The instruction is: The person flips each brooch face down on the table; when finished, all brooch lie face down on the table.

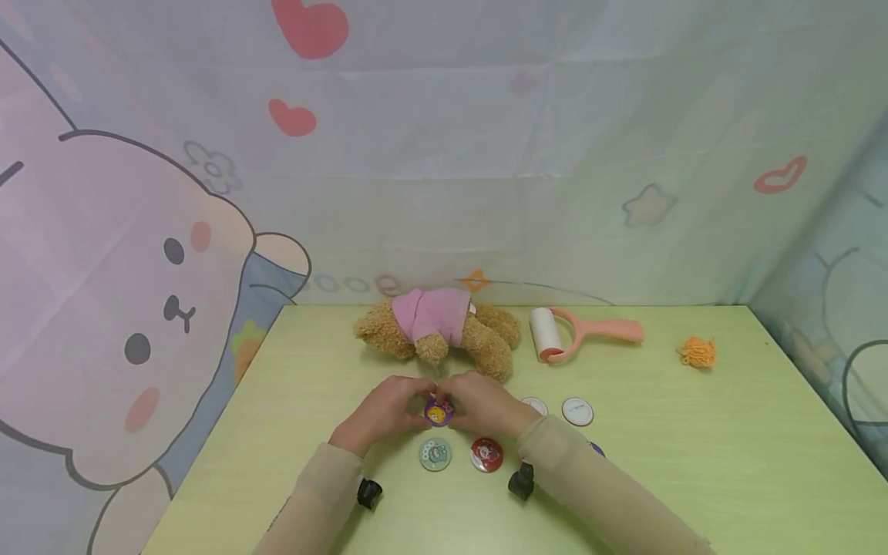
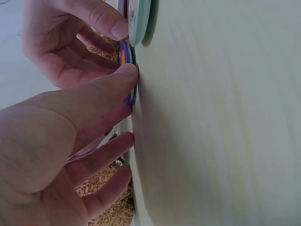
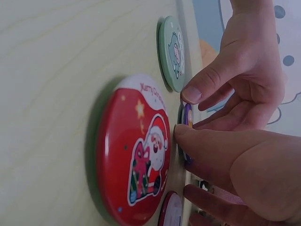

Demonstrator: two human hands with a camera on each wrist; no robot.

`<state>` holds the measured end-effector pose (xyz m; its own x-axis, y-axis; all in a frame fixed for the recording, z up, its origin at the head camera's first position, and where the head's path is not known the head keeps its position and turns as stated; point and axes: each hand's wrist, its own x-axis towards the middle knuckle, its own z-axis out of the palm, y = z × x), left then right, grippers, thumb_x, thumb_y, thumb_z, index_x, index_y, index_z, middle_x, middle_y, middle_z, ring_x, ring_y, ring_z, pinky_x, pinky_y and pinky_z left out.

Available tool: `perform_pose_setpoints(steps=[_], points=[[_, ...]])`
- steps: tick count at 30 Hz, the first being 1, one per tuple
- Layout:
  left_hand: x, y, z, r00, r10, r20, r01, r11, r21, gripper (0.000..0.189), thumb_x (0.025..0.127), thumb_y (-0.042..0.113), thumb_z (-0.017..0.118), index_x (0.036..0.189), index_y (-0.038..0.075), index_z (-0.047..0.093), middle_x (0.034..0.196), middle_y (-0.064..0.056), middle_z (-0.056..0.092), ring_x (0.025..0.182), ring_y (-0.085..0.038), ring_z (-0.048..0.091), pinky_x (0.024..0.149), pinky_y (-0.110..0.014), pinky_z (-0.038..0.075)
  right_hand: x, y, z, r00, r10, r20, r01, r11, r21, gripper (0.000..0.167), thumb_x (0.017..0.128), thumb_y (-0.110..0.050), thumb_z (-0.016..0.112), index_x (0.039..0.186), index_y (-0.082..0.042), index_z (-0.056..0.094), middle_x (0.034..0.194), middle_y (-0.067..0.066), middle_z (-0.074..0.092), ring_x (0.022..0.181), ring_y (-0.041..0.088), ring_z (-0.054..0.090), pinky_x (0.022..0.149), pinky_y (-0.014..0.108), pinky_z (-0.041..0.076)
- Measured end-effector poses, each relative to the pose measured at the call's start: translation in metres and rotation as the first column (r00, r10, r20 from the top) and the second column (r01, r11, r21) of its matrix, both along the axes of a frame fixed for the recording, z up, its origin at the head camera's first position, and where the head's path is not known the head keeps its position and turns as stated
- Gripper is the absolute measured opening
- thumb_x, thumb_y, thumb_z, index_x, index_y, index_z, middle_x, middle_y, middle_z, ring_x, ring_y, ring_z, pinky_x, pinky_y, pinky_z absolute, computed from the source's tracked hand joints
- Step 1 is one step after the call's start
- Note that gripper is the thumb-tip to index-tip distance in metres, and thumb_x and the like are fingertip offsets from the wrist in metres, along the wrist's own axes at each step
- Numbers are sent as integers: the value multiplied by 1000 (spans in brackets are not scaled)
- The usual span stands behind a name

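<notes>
A round purple button badge (image 1: 438, 414) with a yellow figure lies at the table between both hands. My left hand (image 1: 388, 408) pinches its left edge between thumb and fingers, and my right hand (image 1: 479, 402) pinches the right edge. In the left wrist view the badge (image 2: 133, 96) shows as a thin rim behind the thumb. Just nearer to me lie a green badge (image 1: 435, 455) with a cartoon figure and a red Santa badge (image 1: 487, 455). The Santa print on the red badge (image 3: 136, 150) is large in the right wrist view.
Two badges lie with pale sides up, one at the right (image 1: 578, 412) and one partly behind the right wrist (image 1: 536, 404). A purple badge (image 1: 597, 449) peeks past the right sleeve. Behind are a teddy bear (image 1: 432, 320), a lint roller (image 1: 546, 334) and orange yarn (image 1: 697, 352).
</notes>
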<state>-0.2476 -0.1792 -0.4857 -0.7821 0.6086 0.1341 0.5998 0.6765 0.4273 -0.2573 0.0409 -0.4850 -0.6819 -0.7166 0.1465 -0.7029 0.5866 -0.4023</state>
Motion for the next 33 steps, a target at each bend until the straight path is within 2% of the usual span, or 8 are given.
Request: perform_pose_setpoints(steps=[17,27,33], points=[[1,-1,0,1000,18,17,-18,1000,10,38,81,11,91,116,5,75,110,-7,78,105,-26,73,97,-44,57,1,2,-3,1000,-2,-26,2,1000,-6,26,86,-18,88,108,-11,76,104,1,76,95,17,68,88,35,57],[0,-4,-1,998,14,55,-18,997,74,26,82,8,89,106,5,79,102,-4,79,98,-22,74,93,-40,58,1,3,-3,999,25,-34,-25,1000,-14,24,87,-15,86,109,-10,78,108,2,76,101,18,68,93,36,56],[-1,-4,0,996,12,92,-25,990,141,23,82,4,88,103,3,78,99,-7,79,94,-22,75,87,-36,61,-2,5,-2,998,66,-18,-67,994,-82,20,88,-10,84,107,-6,78,105,5,76,99,21,69,93,35,56]])
